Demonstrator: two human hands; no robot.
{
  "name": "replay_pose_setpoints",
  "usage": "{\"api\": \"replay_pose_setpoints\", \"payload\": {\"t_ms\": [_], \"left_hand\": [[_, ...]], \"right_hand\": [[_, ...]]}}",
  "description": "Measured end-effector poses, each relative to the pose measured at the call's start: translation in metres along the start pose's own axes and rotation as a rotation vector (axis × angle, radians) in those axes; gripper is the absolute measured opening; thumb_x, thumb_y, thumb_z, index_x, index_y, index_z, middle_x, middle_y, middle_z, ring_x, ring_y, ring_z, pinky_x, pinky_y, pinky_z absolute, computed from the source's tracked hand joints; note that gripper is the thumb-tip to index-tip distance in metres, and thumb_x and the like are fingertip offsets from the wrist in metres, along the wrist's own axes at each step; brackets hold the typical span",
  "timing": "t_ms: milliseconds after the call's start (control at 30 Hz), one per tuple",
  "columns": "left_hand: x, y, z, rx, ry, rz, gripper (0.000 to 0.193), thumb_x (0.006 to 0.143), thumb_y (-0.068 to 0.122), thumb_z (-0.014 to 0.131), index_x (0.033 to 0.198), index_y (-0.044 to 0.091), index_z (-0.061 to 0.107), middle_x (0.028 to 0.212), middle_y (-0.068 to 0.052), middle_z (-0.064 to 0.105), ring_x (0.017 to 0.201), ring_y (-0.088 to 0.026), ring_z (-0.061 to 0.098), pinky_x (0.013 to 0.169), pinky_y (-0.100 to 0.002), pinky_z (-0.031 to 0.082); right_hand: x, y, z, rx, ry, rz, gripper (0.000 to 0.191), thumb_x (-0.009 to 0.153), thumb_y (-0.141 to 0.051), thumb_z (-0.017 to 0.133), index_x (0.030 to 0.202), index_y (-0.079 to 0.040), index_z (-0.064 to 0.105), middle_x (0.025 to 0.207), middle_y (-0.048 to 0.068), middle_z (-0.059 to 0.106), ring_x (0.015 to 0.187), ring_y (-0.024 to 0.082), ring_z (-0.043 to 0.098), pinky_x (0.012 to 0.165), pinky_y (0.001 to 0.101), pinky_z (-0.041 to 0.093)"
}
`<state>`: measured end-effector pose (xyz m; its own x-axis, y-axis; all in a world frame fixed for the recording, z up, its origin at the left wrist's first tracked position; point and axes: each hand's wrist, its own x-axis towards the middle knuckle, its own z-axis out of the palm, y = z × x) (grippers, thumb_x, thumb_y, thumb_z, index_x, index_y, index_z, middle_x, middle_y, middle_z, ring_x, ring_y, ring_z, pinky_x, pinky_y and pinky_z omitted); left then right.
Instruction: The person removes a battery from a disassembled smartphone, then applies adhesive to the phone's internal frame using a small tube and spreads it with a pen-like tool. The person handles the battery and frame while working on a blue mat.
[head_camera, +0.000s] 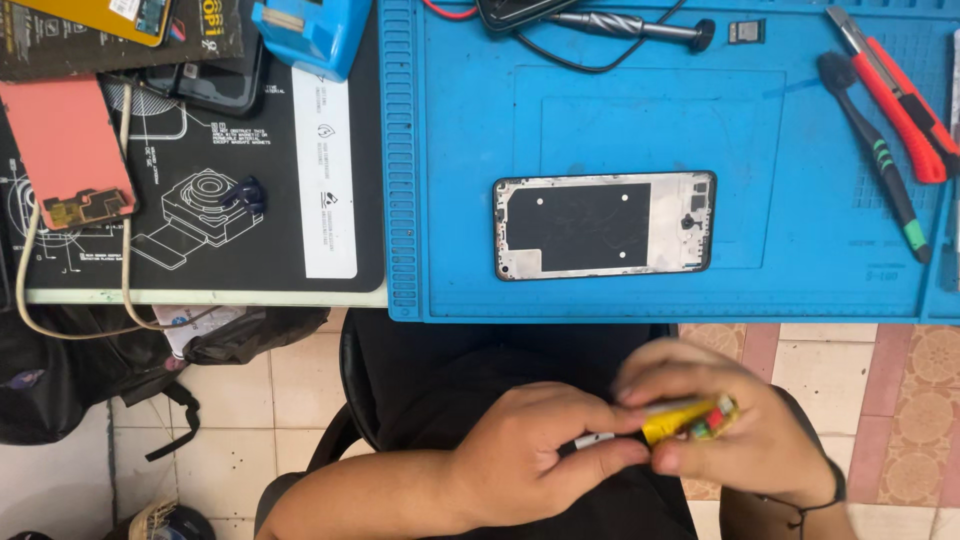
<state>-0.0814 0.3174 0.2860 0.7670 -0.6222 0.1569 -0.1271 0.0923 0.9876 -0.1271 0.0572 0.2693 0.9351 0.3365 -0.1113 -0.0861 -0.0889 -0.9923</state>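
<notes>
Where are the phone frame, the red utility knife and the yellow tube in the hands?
phone frame (604, 225): head view, middle of the dark inner plate.
red utility knife (903, 98): head view, mid red handle.
yellow tube (672, 424): head view, yellow body showing between the fingers of both hands.

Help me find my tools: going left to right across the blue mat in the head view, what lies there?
Phone frame → small dark chip → black brush with green bands → red utility knife.
</notes>
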Motion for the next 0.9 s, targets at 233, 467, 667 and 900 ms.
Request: {"api": "replay_pose_setpoints", "payload": {"t_ms": [233,467,667,900], "left_hand": [[0.011,0.0,-0.006,0.22,0.103,0.075,0.023,0.094,0.015,0.082,0.11,0.003,0.072,0.094,-0.009,0.074,0.084,-0.024,0.075,0.074,-0.033,0.059],[0.012,0.0,-0.012,-0.073,-0.031,-0.284,0.025,0.103,0.022,0.068,0.086,0.004,0.07,0.075,-0.007,0.068,0.067,-0.022,0.068,0.062,-0.032,0.053],[0.024,0.018,-0.022,0.042,-0.076,-0.233,0.023,0.095,0.023,0.073,0.098,0.001,0.072,0.078,-0.007,0.07,0.068,-0.019,0.069,0.06,-0.03,0.054],[0.031,0.027,-0.031,0.332,-0.121,0.018,0.019,0.1,0.021,0.072,0.09,0.006,0.07,0.082,-0.007,0.069,0.075,-0.026,0.067,0.066,-0.036,0.052]], "right_hand": [[-0.009,-0.006,0.016,0.526,0.21,0.175,0.034,0.086,0.003,0.079,0.118,0.006,0.068,0.118,0.024,0.07,0.1,0.031,0.075,0.085,0.0447,0.064],[0.002,-0.026,0.013,0.279,0.061,-0.03,0.037,0.084,0.0,0.084,0.118,0.002,0.07,0.116,0.021,0.07,0.091,0.025,0.078,0.079,0.0375,0.068],[0.012,-0.027,0.007,0.103,0.065,-0.127,0.037,0.082,-0.006,0.087,0.116,-0.004,0.072,0.112,0.016,0.073,0.088,0.02,0.078,0.076,0.0316,0.067],[0.002,-0.023,0.011,0.305,0.132,0.041,0.037,0.08,-0.002,0.084,0.115,0.002,0.073,0.111,0.024,0.069,0.083,0.026,0.077,0.07,0.0368,0.067]]}}
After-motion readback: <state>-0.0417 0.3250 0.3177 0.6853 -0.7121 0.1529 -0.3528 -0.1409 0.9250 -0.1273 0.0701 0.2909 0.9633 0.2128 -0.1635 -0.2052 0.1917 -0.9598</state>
